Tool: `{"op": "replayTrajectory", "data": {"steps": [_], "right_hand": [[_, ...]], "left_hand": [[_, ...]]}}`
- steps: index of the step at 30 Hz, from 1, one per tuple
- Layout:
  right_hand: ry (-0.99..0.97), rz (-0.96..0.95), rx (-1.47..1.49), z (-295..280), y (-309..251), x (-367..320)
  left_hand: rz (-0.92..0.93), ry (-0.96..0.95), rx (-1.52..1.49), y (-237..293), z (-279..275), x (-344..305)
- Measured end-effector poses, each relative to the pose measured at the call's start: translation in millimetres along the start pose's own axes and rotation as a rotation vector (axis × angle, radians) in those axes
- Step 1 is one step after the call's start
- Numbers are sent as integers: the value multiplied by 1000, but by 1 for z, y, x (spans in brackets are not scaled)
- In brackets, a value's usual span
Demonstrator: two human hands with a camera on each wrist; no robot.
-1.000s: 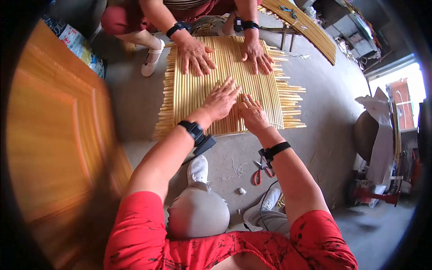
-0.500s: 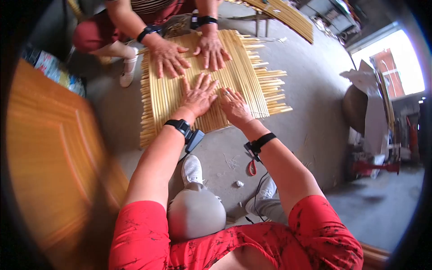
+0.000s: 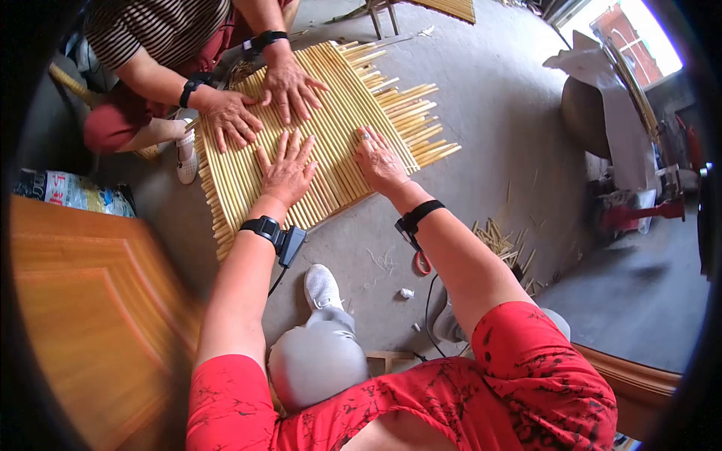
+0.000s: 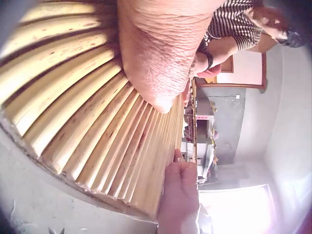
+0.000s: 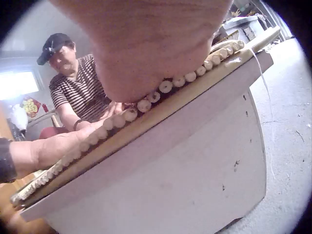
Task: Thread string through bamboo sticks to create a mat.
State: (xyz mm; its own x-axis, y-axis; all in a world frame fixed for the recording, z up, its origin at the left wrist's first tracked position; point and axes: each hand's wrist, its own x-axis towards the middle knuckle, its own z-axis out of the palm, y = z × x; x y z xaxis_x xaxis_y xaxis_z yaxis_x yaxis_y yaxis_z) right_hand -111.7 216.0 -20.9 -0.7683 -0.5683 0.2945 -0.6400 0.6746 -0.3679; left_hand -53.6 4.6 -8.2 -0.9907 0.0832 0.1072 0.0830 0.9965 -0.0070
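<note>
A mat of straight pale yellow stalks (image 3: pixel 331 98) lies side by side over a crosswise layer whose uneven ends (image 3: pixel 421 120) stick out at the right. Fingers spread, my left hand (image 3: pixel 288 173) lies flat on the near left part of the mat. My right hand (image 3: pixel 382 161) rests on its near right part, fingers pointing away from me. In the right wrist view, the heel of that hand (image 5: pixel 151 58) presses over the round cut stalk ends (image 5: pixel 144 105). Across from me, another person's two hands (image 3: pixel 229 116) lie flat on the far left part.
Under the mat is a white support (image 5: pixel 195 161). Red-handled scissors (image 3: pixel 423 262), partly hidden by my arm, lie on the concrete floor with loose thread and cut stalk pieces (image 3: pixel 496 244). A wooden door panel (image 3: pixel 90 301) stands at the left.
My hands have moved apart on the mat, left hand leftward, right hand toward the right side. The other person's hands have moved too. The head view has turned, so the mat appears further left and slanted.
</note>
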Motion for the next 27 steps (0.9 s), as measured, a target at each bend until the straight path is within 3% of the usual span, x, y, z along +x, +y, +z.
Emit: {"op": "replayTrajectory", "data": {"steps": [2,4,5,6,11,14,15,16,17,18,19,21,23,24,26,27], "right_hand": [[-47,28,5,-4,-3,-23],[65,8,14,-2,8,14],[-16,19,8,-5,-2,-11],[74,-37,8,-1,6,15],[77,-16,56,-3,0,-25],[134,-36,33,3,-1,-11],[323,-140,42,13,7,-13],[342,-185,132,7,2,-10],[292,-163,145,23,-13,-4],[-2,-17,86,-11,-3,-5],[84,-123,37,3,1,-7],[55,-44,-2,7,17,-14],[19,-45,-38,12,17,-11],[14,-46,-4,11,14,-15],[5,-97,22,11,3,-8],[-7,-65,55,9,11,-22]], "left_hand": [[-11,-58,-27,14,3,-19],[23,23,75,-4,-4,19],[6,-21,37,7,3,-9],[4,14,70,-6,-3,15],[18,-87,75,17,2,-15],[25,-75,69,5,0,-6],[0,-124,-17,9,-15,-15],[-30,-158,-114,17,-23,-13],[-20,-155,-72,22,-19,-9],[-19,-156,-22,21,-17,-10],[-51,-140,-119,21,-16,-19],[-131,-153,-71,27,-21,-31],[59,-19,-306,39,-23,-70],[41,-20,-309,39,-27,-88],[81,161,-509,23,-31,-138],[63,119,-518,33,-37,-167]]}}
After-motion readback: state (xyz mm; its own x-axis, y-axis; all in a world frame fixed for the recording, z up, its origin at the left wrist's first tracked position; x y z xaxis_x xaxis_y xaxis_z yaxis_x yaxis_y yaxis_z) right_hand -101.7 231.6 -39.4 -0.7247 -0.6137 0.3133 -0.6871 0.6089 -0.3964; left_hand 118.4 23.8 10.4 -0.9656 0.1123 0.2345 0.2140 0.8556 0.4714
